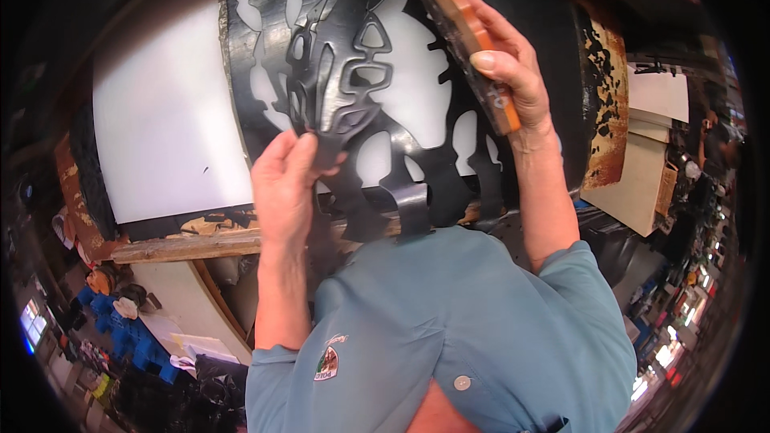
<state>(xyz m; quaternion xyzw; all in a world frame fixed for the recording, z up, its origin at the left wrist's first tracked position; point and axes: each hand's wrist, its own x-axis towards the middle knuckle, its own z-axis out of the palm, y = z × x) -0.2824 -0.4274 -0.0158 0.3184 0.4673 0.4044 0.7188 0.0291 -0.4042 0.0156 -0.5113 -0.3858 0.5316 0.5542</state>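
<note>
My left hand (285,168) is closed on the lower end of a glossy black sheet piece (338,96) with several cut-out holes, lifting it above the bench. In my right hand (517,72) is a block with a wavy orange-brown edge (475,28) and a dark face, which looks like a cutting die. It is tilted, my thumb lying over its near side. Under both hands lies a large black sheet (449,184) with rounded and leaf-shaped openings, through which a white surface shows. Strips of it hang toward my shirt.
A white board (168,112) covers the left of the bench, and a wooden rail (188,250) runs along its near edge. A worn brown board with black scraps (607,104) stands at the right. Blue crates (136,337) and black bags (196,393) lie at lower left.
</note>
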